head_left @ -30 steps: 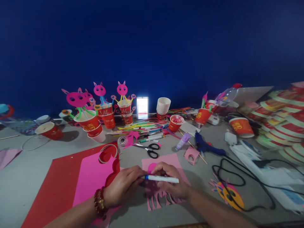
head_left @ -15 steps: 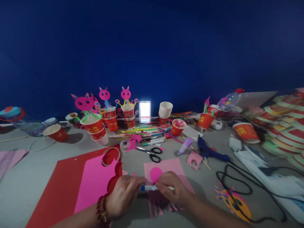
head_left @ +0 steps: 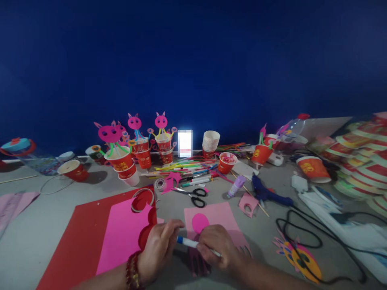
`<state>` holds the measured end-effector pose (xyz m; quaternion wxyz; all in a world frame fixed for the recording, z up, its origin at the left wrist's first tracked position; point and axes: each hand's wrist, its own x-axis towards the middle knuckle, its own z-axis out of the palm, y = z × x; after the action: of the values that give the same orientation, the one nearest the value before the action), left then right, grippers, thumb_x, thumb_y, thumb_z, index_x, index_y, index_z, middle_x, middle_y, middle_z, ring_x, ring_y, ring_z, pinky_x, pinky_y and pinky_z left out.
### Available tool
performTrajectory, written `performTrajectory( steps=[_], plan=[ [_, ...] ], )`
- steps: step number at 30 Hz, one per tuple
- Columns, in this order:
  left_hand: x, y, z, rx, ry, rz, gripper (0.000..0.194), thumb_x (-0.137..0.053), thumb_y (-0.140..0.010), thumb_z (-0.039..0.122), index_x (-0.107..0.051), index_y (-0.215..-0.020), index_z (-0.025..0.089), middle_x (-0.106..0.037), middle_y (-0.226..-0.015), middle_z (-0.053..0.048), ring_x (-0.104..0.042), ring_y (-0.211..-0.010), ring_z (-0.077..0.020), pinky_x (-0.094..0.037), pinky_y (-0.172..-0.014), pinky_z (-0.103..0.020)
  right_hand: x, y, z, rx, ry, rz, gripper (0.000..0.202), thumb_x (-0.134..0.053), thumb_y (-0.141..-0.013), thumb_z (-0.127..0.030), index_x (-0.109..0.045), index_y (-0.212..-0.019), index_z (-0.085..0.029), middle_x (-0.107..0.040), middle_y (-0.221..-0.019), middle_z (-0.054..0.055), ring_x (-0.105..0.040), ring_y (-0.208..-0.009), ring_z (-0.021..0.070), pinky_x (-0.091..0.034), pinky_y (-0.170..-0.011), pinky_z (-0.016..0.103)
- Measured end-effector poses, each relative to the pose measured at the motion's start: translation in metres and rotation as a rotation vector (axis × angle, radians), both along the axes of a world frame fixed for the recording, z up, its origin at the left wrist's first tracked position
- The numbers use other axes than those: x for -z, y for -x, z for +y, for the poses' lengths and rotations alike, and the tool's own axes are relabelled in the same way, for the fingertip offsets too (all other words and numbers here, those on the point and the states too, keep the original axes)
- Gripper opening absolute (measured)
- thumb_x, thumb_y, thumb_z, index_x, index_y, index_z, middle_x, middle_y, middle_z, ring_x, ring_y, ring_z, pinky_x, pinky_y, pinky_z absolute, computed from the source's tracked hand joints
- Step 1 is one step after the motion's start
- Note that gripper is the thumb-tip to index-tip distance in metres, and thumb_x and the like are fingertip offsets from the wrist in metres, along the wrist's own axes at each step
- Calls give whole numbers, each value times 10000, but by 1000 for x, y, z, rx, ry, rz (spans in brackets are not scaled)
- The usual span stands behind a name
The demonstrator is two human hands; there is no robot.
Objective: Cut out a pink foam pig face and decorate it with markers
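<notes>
My right hand point(head_left: 218, 246) is closed around a white marker point(head_left: 190, 242) with a blue end pointing left. My left hand point(head_left: 161, 243), with a beaded bracelet on the wrist, sits beside that blue end, its fingers extended and apart from the marker. A bright pink paper circle point(head_left: 200, 222) lies just beyond my right hand, on a light pink sheet point(head_left: 222, 213) whose near edge is cut into strips. Left of my left hand, a magenta sheet point(head_left: 121, 229) with rounded cutouts rests on red paper point(head_left: 69, 237).
Black-handled scissors point(head_left: 198, 197), a purple glue stick point(head_left: 236, 186) and a tape roll point(head_left: 142, 200) lie beyond my hands. A blue glue gun point(head_left: 269, 193) and black cable point(head_left: 284, 221) are at right. Red cups point(head_left: 119, 161) with pink paper figures stand behind.
My left hand has let go of the marker's blue end and moved slightly away. The marker, still in my right hand, now tilts with its blue end higher.
</notes>
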<state>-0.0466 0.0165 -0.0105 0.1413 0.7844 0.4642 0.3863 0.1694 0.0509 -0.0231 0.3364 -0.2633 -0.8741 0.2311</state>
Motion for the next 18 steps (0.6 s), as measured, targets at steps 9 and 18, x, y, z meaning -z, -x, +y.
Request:
performTrajectory(
  steps=[9, 18],
  plan=[
    [-8, 8, 21, 174, 279, -230, 267, -390, -1009, 288, -596, -871, 189, -603, -809, -29, -581, -759, -153, -442, -699, -245, 2, 0, 8, 1, 5, -123, 620, -194, -1018, -523, -509, -595, -198, -492, -524, -20, -408, -519, 129, -263, -550, 275],
    [6, -3, -4, 90, 150, -342, 364, -296, -1039, 308, -552, -810, 187, -583, -712, -17, -550, -667, -139, -435, -655, -228, 11, 2, 2, -49, -54, -60, 639, -179, -1023, -507, -483, -552, -200, -501, -496, -17, -390, -497, 127, -265, -544, 287]
  ],
)
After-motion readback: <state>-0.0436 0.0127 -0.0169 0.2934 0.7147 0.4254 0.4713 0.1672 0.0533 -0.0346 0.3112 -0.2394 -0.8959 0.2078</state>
